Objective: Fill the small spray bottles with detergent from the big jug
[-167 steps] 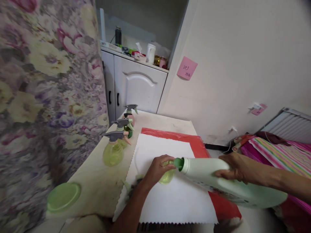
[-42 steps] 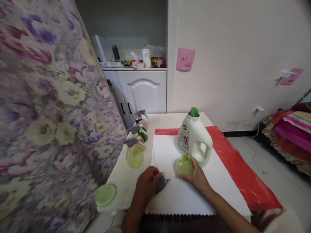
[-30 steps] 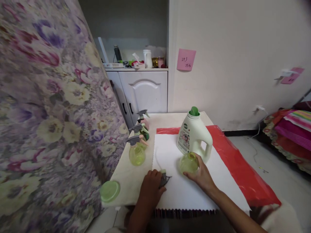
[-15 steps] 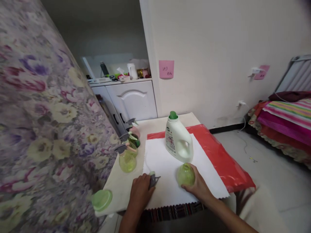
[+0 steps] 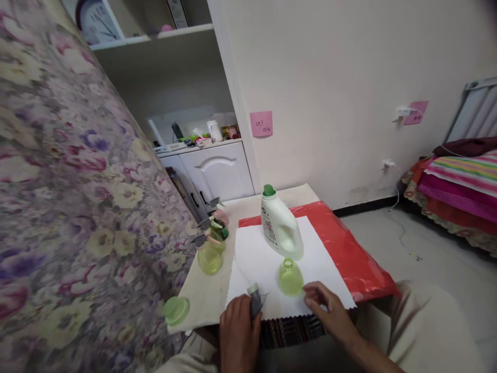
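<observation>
A grey spray head (image 5: 255,300) with a thin tube lies in the grasp of my left hand (image 5: 239,326), low over the front of the white cloth. The round green spray bottle (image 5: 290,278) stands upright and uncapped on that cloth. Just right of it is my right hand (image 5: 328,311), fingers apart and holding nothing; its fingertips are close to the bottle. Behind the bottle rises a large pale green detergent jug (image 5: 280,225) with a green cap (image 5: 268,190). The white cloth (image 5: 252,248) lies under all of these.
Several spray bottles, the nearest a yellow-green one (image 5: 210,259), stand along the table's left side. A light green lid (image 5: 176,310) sits at the front left corner. Red plastic sheeting (image 5: 345,254) covers the right side. A floral curtain (image 5: 89,207) hangs at left.
My right hand has let go of the green bottle and drawn slightly right. The bottle now stands upright. My left hand has come nearer with the spray head, and the view has shifted.
</observation>
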`<state>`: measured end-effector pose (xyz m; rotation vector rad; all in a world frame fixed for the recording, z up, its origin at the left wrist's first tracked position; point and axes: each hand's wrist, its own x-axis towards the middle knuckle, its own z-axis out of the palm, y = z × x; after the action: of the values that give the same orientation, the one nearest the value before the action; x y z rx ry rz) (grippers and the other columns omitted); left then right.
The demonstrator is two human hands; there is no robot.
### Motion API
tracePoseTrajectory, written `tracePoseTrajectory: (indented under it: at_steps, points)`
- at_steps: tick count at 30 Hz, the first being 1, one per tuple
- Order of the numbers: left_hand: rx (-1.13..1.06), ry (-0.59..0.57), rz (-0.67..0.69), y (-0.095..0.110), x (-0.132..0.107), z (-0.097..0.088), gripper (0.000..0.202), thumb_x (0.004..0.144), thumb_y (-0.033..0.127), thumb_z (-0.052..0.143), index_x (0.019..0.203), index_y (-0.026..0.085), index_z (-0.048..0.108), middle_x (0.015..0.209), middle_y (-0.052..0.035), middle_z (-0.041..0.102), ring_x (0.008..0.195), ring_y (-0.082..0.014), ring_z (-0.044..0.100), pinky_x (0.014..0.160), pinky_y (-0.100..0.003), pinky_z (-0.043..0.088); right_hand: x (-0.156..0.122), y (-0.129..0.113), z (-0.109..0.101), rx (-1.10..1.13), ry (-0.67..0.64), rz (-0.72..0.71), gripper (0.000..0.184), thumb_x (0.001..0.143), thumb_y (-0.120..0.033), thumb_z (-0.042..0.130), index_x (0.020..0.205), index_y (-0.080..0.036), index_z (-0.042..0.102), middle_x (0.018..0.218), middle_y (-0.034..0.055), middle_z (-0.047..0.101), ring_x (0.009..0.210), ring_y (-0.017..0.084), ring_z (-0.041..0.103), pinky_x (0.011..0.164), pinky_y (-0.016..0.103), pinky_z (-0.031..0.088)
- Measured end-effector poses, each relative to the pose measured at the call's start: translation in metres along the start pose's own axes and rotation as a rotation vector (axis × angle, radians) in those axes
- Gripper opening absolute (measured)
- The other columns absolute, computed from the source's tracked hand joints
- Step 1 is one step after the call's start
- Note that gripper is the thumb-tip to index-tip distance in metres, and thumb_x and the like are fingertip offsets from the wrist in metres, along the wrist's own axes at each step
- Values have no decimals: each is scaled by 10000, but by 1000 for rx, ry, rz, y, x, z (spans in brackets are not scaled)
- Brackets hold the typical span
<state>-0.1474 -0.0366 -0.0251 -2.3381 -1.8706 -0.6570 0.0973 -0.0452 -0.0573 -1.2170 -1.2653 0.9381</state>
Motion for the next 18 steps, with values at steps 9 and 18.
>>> tracePoseTrajectory:
  at_steps: [9, 18]
  points:
    - [95, 225, 311, 43, -29, 11, 277, 829, 217, 575, 1104, 184, 574, 1063, -101, 700, 982, -267, 634, 828, -389, 454, 0, -24, 48, 387, -372, 161, 399, 661, -493, 752, 928, -203, 692, 773, 3, 692, 520, 111, 541, 481, 238, 468]
    - [34, 396, 288, 43, -39, -4, 368, 874, 228, 556, 1240, 192, 546, 1231, -118, 644, 1197, -256, 558, 941, -396, 470, 6, -40, 39, 392, -435, 159, 247, 735, -377, 708, 847, -167, 640, 676, -40, 587, 506, 80, 473, 493, 214, 384]
